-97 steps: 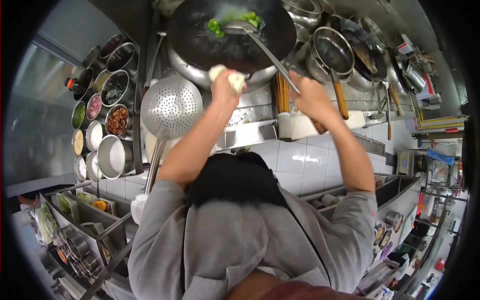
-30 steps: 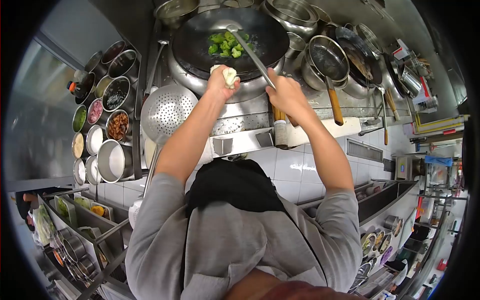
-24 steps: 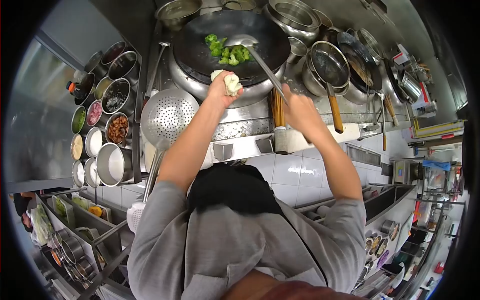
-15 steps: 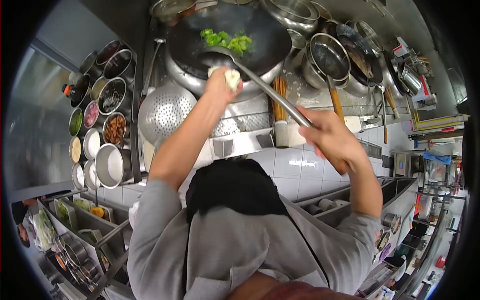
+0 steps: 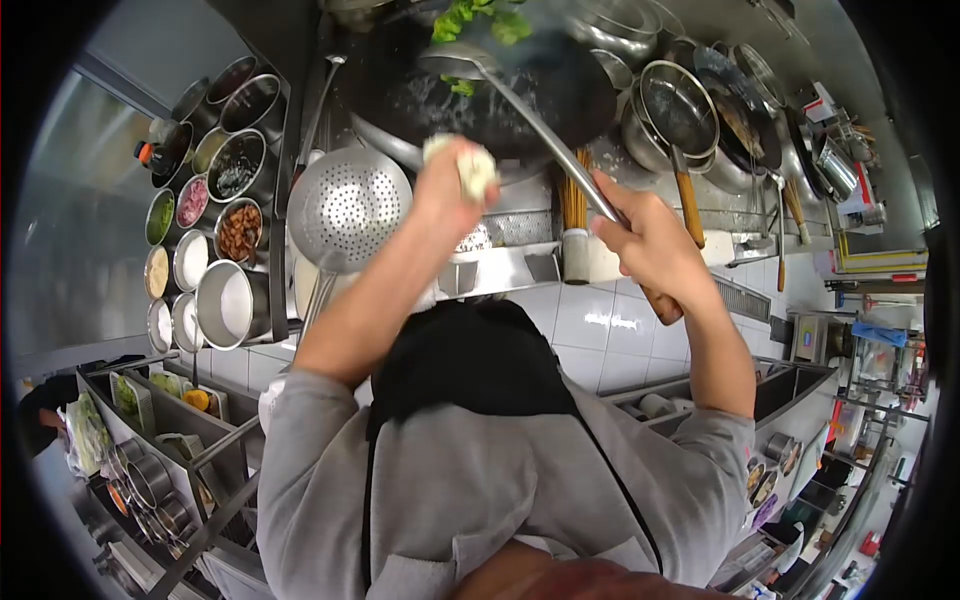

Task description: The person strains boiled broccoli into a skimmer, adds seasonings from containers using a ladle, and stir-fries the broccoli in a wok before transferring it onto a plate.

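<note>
My left hand (image 5: 450, 190) is closed round a pale cloth (image 5: 477, 172) at the near rim of the black wok (image 5: 540, 100). The wok's rim under the cloth is hidden. My right hand (image 5: 655, 240) grips the long handle of a steel ladle (image 5: 545, 135), whose bowl is over the wok's left part. Green broccoli (image 5: 480, 18) shows at the wok's far side, some of it seemingly in the air, with a small piece near the ladle bowl. Part of the wok is blurred by motion and haze.
A perforated strainer (image 5: 350, 208) lies left of the wok. Farther left are metal pots with ingredients, one with brown pieces (image 5: 240, 232). A bamboo brush (image 5: 574, 220) lies between my hands. At right sits a wooden-handled strainer (image 5: 676, 110) on a pot. A person's arm (image 5: 50, 418) shows at far left.
The wok has tilted and shifted, and the broccoli has moved toward its far side. The ladle bowl has moved up and right from beside my left hand. Both hands keep their hold.
</note>
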The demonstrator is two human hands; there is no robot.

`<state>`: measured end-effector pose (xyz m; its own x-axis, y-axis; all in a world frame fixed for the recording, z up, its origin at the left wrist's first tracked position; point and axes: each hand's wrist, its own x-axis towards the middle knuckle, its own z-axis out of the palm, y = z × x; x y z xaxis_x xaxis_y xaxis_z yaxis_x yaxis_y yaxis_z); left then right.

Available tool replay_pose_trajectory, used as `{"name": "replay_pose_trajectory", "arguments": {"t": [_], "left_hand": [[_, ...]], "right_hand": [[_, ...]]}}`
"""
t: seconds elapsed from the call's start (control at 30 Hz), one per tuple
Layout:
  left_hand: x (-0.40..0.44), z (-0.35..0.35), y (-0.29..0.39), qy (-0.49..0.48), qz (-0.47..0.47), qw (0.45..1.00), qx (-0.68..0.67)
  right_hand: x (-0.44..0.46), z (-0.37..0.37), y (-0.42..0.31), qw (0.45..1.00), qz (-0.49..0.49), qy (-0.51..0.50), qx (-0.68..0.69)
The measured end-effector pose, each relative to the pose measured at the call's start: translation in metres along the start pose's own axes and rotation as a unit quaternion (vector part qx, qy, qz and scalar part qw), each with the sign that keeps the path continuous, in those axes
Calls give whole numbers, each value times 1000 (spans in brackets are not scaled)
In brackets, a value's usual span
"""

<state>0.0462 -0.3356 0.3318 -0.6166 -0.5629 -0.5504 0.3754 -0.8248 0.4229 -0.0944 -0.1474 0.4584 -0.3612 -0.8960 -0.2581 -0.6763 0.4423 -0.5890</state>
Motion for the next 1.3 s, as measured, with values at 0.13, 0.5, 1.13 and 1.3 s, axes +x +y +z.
{"name": "replay_pose_trajectory", "arguments": {"t": [0.13, 0.5, 1.13, 1.3], "left_hand": [[12, 9, 17, 3, 2, 1000, 23], [7, -38, -36, -11, 44, 999, 11], [-19, -23, -30, 11, 3, 1000, 27], [56, 0, 11, -10, 14, 999, 26]], "right_hand": [[-12, -20, -16, 992, 45, -68, 94], [15, 13, 22, 988, -80, 101, -84], [-4, -1, 27, 984, -104, 128, -60], [38, 12, -2, 979, -74, 163, -102]]}}
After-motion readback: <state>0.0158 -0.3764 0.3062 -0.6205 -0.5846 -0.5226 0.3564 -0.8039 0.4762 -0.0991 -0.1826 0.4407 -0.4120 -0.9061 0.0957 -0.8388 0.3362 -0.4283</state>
